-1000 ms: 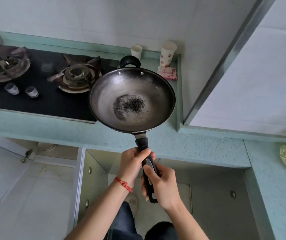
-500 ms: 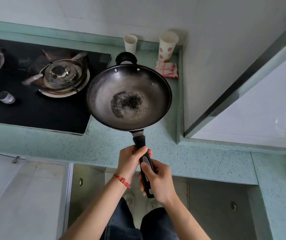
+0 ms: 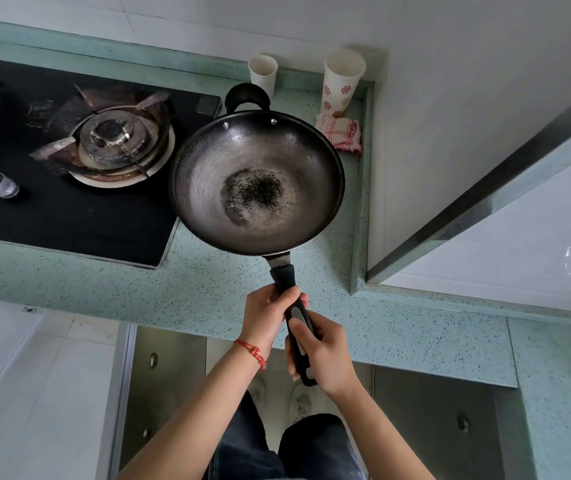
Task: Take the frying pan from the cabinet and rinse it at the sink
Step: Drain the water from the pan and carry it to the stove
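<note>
The frying pan (image 3: 256,181) is a dark round pan with a black patch of burnt residue in its bottom, a long black handle and a small loop handle at its far side. It hangs level above the green speckled counter (image 3: 207,289), beside the stove. My left hand (image 3: 268,315), with a red cord on the wrist, grips the upper part of the long handle. Just below it, my right hand (image 3: 322,355) holds the handle's end. The open cabinet (image 3: 173,375) lies below the counter edge. No sink is in view.
A black gas stove (image 3: 69,188) with a burner (image 3: 114,147) fills the counter's left. Two paper cups (image 3: 342,81) and a red-checked cloth (image 3: 339,133) stand in the back corner. A white wall block with a metal edge (image 3: 484,188) rises at the right.
The pan has kept its place in my two-handed grip while my view slid to the right, so the stove moved left and less of the open cabinet shows.
</note>
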`<state>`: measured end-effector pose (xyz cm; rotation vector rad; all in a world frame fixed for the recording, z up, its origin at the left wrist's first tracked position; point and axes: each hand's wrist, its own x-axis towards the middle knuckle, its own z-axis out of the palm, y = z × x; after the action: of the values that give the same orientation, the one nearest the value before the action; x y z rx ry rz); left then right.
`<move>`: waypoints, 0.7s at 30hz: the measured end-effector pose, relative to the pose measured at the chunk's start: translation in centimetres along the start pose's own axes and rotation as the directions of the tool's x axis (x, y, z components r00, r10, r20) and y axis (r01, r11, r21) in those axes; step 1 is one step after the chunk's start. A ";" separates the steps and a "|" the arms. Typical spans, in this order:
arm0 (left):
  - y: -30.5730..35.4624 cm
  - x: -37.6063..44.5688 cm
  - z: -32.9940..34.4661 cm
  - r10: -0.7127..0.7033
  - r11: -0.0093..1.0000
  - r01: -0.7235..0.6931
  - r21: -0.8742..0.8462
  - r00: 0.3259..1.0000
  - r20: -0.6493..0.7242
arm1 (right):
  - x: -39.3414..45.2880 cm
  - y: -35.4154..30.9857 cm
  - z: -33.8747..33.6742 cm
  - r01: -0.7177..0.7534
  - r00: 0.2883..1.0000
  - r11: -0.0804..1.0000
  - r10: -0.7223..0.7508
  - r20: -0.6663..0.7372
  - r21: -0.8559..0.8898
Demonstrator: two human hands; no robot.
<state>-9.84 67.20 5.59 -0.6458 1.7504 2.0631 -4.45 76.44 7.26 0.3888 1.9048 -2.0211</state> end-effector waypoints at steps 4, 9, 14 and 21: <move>-0.2 0.2 0.0 0.013 0.998 -0.012 0.062 1.000 -0.018 | 0.2 0.1 -0.3 -0.015 1.000 1.000 0.015 0.009 0.003; -0.3 0.6 0.7 0.005 0.997 -0.003 0.083 1.000 -0.022 | 0.7 0.1 -1.7 -0.033 0.999 0.999 0.033 -0.008 -0.041; -0.4 1.1 2.6 0.015 0.993 -0.009 0.117 0.999 -0.046 | 1.3 -0.9 -4.3 -0.044 0.999 0.995 0.042 -0.028 -0.089; -0.3 1.8 5.1 0.045 0.988 -0.034 0.148 0.997 -0.070 | 2.5 -2.0 -7.4 -0.079 0.997 0.980 0.076 -0.023 -0.182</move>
<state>-11.76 72.20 4.96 -0.6550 1.9502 1.9350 -7.80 83.79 7.50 0.4254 2.0310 -1.7810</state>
